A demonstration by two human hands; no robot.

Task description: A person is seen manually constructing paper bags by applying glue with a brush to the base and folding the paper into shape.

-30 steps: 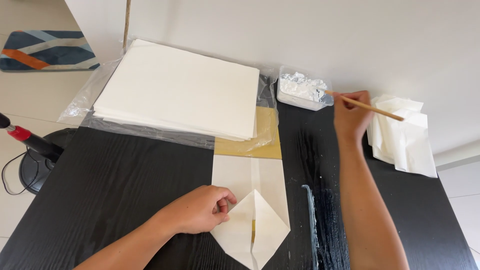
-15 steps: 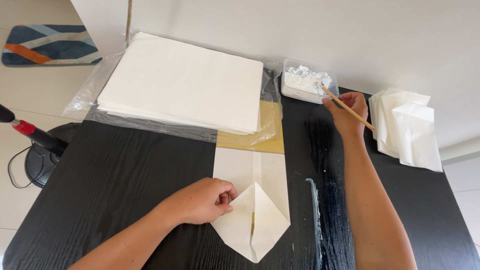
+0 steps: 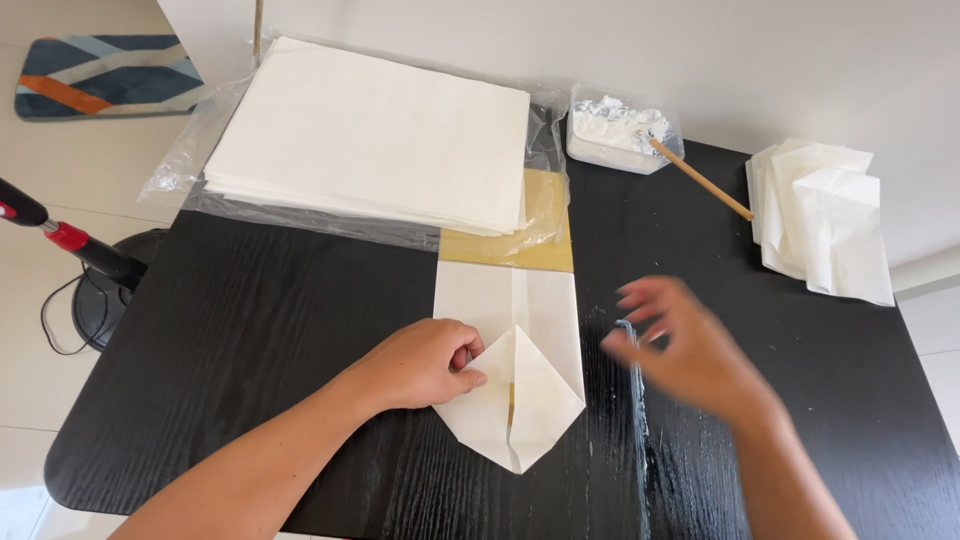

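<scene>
Notably, right hand (image 3: 680, 345) blurred beside folded paper (image 3: 515, 385).

Clear plastic wrapper (image 3: 200, 150) under white paper stack (image 3: 375, 130), table's far left; no labels, screens.

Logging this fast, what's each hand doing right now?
Left hand: pressing on the folded paper.
Right hand: open, empty, blurred, above the table.

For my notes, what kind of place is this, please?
Probably a home craft table: a black wooden table with a stack of white paper sheets, a tub of white paste and finished folded bags.
</scene>
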